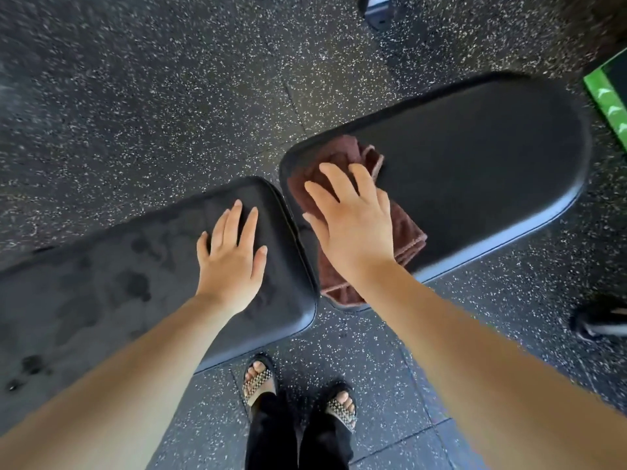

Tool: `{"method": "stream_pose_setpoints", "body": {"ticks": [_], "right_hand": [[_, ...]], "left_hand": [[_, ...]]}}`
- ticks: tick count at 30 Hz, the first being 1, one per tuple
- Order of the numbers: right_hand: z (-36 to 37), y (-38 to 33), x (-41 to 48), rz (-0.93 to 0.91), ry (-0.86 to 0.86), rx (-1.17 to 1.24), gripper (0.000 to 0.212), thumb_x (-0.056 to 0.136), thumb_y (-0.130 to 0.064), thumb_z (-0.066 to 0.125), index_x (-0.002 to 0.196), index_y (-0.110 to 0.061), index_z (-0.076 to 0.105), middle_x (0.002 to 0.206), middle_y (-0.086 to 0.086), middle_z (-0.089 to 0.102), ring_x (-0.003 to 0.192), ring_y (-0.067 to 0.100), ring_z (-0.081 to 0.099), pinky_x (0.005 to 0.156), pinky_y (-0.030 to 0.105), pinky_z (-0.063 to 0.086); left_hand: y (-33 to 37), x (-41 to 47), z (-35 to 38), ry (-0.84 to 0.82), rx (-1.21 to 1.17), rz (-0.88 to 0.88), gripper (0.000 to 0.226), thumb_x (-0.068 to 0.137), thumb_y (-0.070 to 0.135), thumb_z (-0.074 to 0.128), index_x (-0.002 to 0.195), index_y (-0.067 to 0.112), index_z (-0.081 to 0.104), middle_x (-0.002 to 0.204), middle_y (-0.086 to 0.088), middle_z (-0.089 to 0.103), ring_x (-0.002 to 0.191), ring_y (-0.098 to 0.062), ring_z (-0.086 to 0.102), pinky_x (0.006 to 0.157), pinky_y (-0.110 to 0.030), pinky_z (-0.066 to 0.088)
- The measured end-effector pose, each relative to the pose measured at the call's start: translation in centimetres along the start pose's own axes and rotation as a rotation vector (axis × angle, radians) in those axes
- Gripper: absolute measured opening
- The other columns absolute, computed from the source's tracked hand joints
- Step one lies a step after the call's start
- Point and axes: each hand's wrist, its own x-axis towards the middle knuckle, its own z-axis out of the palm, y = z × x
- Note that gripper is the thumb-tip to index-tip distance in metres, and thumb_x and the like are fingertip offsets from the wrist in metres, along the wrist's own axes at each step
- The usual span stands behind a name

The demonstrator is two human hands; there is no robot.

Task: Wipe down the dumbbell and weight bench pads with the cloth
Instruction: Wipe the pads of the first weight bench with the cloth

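Two black bench pads lie end to end with a narrow gap between them. The left pad [101,286] shows damp streaks and blotches. My left hand [232,256] rests flat on its right end, fingers apart, holding nothing. A folded maroon cloth [407,239] lies on the left end of the long right pad [475,157]. My right hand [353,218] presses flat on top of the cloth with fingers spread. No dumbbell is in view.
Black speckled rubber floor [152,96] surrounds the bench. My feet in sandals [259,381] stand just in front of the pads. A green-edged object [607,93] sits at the right edge, a dark shoe [600,320] lower right, and dark equipment [376,8] at the top.
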Motion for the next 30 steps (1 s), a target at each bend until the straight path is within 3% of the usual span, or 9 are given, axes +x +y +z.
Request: {"method": "stream_pose_setpoints", "body": {"ticks": [5, 7, 10, 12, 15, 24, 27, 30], "right_hand": [[0.7, -1.5, -5.4, -0.14, -0.067, -0.093, 0.03, 0.083, -0.037, 0.063, 0.111, -0.028, 0.066, 0.13, -0.003, 0.057, 0.119, 0.027, 0.052, 0.083, 0.038, 0.046], [0.9, -1.6, -5.1, -0.107, -0.051, -0.125, 0.029, 0.083, -0.037, 0.062, 0.111, -0.03, 0.066, 0.13, -0.004, 0.057, 0.119, 0.027, 0.052, 0.09, 0.043, 0.043], [1.6, -2.7, -2.6, -0.07, -0.112, -0.124, 0.032, 0.092, -0.039, 0.052, 0.122, -0.03, 0.059, 0.143, -0.003, 0.045, 0.132, 0.029, 0.036, 0.108, 0.06, 0.019], [2.4, -3.2, -1.6, -0.056, -0.179, -0.114, 0.037, 0.097, -0.039, 0.042, 0.131, -0.029, 0.05, 0.152, -0.003, 0.03, 0.14, 0.029, 0.02, 0.11, 0.06, 0.009], [2.4, -3.2, -2.2, -0.054, -0.197, -0.123, 0.037, 0.098, -0.035, 0.042, 0.133, -0.027, 0.048, 0.155, -0.001, 0.024, 0.142, 0.03, 0.015, 0.106, 0.054, 0.023], [-0.7, -0.3, -6.7, -0.042, -0.016, -0.04, 0.039, 0.074, -0.023, 0.076, 0.112, -0.023, 0.068, 0.128, 0.007, 0.059, 0.114, 0.036, 0.055, 0.073, 0.042, 0.05], [-2.9, 3.0, -7.0, 0.029, 0.084, -0.043, 0.037, 0.076, -0.021, 0.076, 0.112, -0.022, 0.068, 0.129, 0.007, 0.058, 0.111, 0.039, 0.055, 0.073, 0.046, 0.05], [-5.8, 7.4, -5.2, 0.249, 0.198, -0.054, 0.032, 0.089, -0.028, 0.062, 0.121, -0.025, 0.062, 0.138, 0.004, 0.049, 0.119, 0.038, 0.045, 0.084, 0.049, 0.044]], "left_hand": [[0.0, -0.2, -0.4, -0.039, 0.008, -0.006, 0.063, 0.096, 0.041, 0.032, 0.15, 0.021, 0.007, 0.159, -0.002, -0.005, 0.145, -0.019, -0.002, 0.114, -0.05, 0.008], [-0.2, -0.1, -0.4, -0.051, 0.03, 0.003, 0.064, 0.096, 0.043, 0.03, 0.15, 0.022, 0.005, 0.159, -0.001, -0.007, 0.145, -0.018, -0.004, 0.114, -0.049, 0.008], [-0.7, -0.6, -0.2, -0.053, 0.048, 0.034, 0.064, 0.095, 0.043, 0.03, 0.15, 0.022, 0.005, 0.159, -0.001, -0.006, 0.145, -0.019, -0.003, 0.114, -0.047, 0.01], [-1.0, -1.4, -0.1, -0.048, 0.043, 0.057, 0.063, 0.095, 0.042, 0.031, 0.15, 0.022, 0.007, 0.159, -0.002, -0.004, 0.145, -0.02, -0.001, 0.114, -0.046, 0.011], [-1.3, -2.8, 0.1, -0.052, 0.034, 0.083, 0.062, 0.096, 0.039, 0.034, 0.15, 0.021, 0.01, 0.159, -0.003, -0.001, 0.145, -0.022, 0.001, 0.115, -0.045, 0.012], [1.1, -4.6, -0.1, -0.079, -0.058, 0.013, 0.06, 0.095, 0.038, 0.04, 0.149, 0.022, 0.018, 0.159, -0.002, 0.005, 0.145, -0.027, 0.005, 0.114, -0.05, 0.015], [3.3, -4.7, -0.7, -0.06, -0.104, 0.143, 0.059, 0.095, 0.032, 0.043, 0.148, 0.021, 0.021, 0.158, -0.004, 0.009, 0.144, -0.027, 0.011, 0.115, -0.049, 0.018], [6.2, -3.7, -1.6, 0.002, -0.16, 0.238, 0.058, 0.095, 0.03, 0.044, 0.148, 0.019, 0.023, 0.157, -0.007, 0.014, 0.143, -0.028, 0.015, 0.116, -0.042, 0.017]]}}
